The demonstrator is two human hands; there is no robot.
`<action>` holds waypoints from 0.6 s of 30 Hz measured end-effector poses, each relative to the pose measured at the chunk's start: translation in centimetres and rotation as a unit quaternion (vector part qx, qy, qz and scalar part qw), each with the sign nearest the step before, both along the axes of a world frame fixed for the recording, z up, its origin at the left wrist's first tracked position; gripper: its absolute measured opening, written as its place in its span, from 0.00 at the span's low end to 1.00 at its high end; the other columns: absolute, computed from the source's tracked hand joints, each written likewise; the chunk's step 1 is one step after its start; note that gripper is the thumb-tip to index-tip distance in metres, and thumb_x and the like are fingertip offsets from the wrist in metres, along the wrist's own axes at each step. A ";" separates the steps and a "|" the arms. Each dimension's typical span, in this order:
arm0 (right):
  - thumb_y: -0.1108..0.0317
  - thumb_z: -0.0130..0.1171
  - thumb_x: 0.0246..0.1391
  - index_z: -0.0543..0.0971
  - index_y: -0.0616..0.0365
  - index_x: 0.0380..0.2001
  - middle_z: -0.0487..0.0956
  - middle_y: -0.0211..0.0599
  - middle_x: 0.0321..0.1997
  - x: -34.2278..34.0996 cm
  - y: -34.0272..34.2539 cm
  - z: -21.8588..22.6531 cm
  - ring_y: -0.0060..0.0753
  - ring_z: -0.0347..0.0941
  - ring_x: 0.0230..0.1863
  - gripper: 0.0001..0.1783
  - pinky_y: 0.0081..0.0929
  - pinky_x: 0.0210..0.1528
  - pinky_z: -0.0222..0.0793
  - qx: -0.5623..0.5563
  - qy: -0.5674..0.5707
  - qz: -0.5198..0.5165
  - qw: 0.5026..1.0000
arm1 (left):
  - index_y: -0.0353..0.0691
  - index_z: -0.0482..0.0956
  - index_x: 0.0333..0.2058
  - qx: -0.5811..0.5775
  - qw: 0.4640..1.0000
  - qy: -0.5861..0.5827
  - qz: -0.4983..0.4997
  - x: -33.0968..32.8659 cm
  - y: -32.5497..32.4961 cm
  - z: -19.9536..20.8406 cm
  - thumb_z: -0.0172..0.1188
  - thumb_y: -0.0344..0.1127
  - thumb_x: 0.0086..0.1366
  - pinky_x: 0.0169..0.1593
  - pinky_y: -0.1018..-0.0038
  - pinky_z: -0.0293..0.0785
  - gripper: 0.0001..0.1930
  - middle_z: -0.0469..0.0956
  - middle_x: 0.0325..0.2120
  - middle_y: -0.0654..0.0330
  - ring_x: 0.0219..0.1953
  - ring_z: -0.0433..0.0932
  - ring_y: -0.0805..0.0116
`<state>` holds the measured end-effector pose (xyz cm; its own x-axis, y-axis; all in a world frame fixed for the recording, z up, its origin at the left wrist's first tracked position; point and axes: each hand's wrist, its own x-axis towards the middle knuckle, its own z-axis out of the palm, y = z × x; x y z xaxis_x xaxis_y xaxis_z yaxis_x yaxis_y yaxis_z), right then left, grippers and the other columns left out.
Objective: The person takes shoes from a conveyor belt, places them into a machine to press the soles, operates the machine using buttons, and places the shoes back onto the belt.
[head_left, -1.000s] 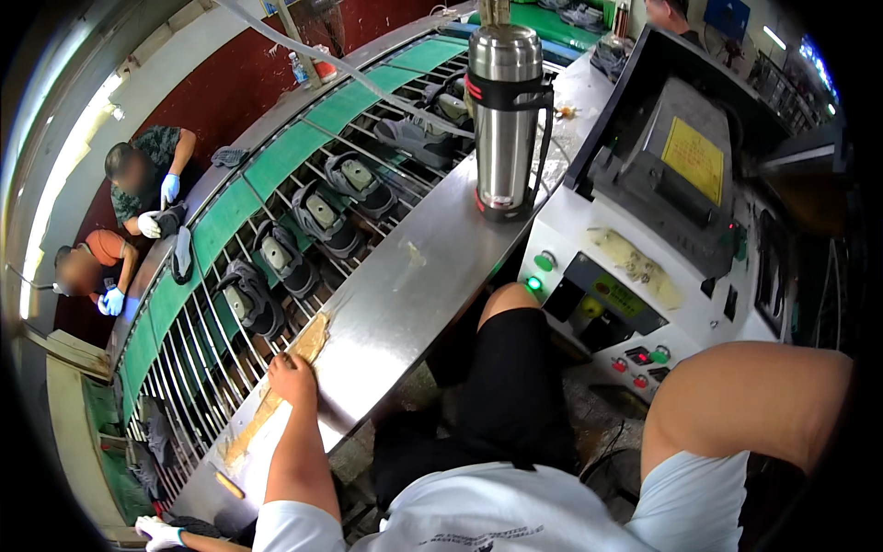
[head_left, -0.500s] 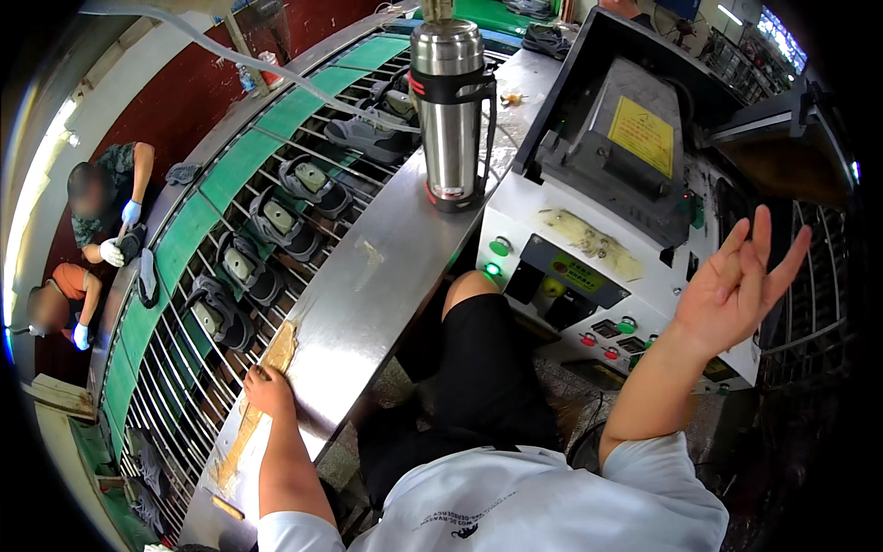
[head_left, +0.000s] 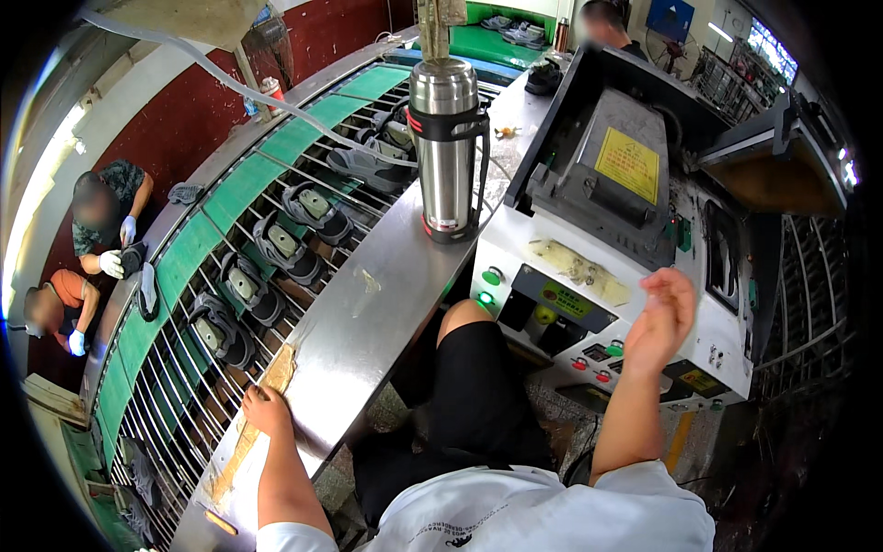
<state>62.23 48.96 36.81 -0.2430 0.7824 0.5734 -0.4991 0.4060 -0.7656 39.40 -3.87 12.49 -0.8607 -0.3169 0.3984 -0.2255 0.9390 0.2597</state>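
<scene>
Clock read from mid-view. Far left, 9 o'clock: two co-workers (head_left: 112, 207), one in orange, one in a mottled dark shirt with gloved hands on a dark shoe (head_left: 133, 261). Next, curving from 8 to 11, a smooth matte green band (head_left: 195, 248), then thin round metal rods (head_left: 175, 425). On the rods, 9 to 11, grey shoes (head_left: 246, 287): soft-looking uppers, pale flat-topped pieces in the openings.

Your left hand (head_left: 267, 410), 8 o'clock, rests on the wrinkled brown tape (head_left: 237, 456) along the rod-side edge of the steel ledge (head_left: 336, 363); fingers bent, can't tell if they pinch anything. Ledge is flat, shiny, scuffed. Short tan stick (head_left: 221, 523) lies on it, 7 o'clock.

At 12, upright on the ledge: steel flask (head_left: 443, 170), brushed cylinder, black plastic handle and bands, red accents.

Right, 2 to 4: boxy machine (head_left: 602, 221), white scraped housing, dark angular top, yellow label, round green and red buttons. Your right hand (head_left: 664, 320), 3 o'clock, is raised in front of it, fingers loosely bent, nothing seen in it; contact with the housing can't be told.
</scene>
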 end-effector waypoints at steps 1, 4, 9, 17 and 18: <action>0.81 0.49 0.39 0.69 0.63 0.35 0.67 0.34 0.34 -0.1 -0.1 -0.6 0.25 0.63 0.35 0.14 0.19 0.43 0.59 0.018 -0.029 -0.005 0.999 | 0.34 0.76 0.42 -0.002 1.000 -0.001 0.002 0.0 -0.1 -0.1 0.54 0.40 0.60 0.54 0.59 0.64 0.17 0.74 0.45 0.49 0.51 0.69 0.50; 0.81 0.56 0.36 0.61 0.54 0.29 0.59 0.29 0.32 -0.6 -0.3 -3.2 0.19 0.53 0.33 0.18 0.16 0.38 0.50 -0.002 -0.121 -0.032 0.992 | 0.33 0.76 0.42 0.008 1.000 -0.003 0.002 0.1 0.4 0.3 0.54 0.40 0.59 0.56 0.59 0.63 0.17 0.74 0.45 0.48 0.52 0.68 0.49; 0.85 0.56 0.46 0.54 0.54 0.13 0.53 0.21 0.11 -1.4 -0.1 -4.9 0.13 0.45 0.16 0.23 0.19 0.19 0.43 0.073 -0.113 -0.145 0.980 | 0.34 0.75 0.43 0.004 1.000 0.007 0.003 0.2 0.6 0.5 0.54 0.38 0.59 0.56 0.58 0.63 0.16 0.74 0.45 0.49 0.53 0.68 0.48; 0.79 0.59 0.44 0.58 0.56 0.14 0.54 0.22 0.13 -4.8 2.3 -5.3 0.14 0.50 0.19 0.19 0.19 0.20 0.49 0.041 -0.240 -0.050 0.969 | 0.34 0.76 0.42 0.009 1.000 0.014 0.010 0.4 0.4 0.4 0.54 0.36 0.59 0.55 0.58 0.64 0.15 0.74 0.45 0.49 0.52 0.68 0.48; 0.78 0.60 0.44 0.60 0.57 0.15 0.55 0.23 0.13 -5.7 3.8 -5.2 0.15 0.52 0.18 0.17 0.20 0.21 0.51 0.058 -0.257 -0.069 0.962 | 0.33 0.76 0.42 0.010 1.000 0.017 0.012 0.4 0.7 0.6 0.54 0.36 0.60 0.55 0.58 0.64 0.14 0.74 0.45 0.48 0.51 0.68 0.48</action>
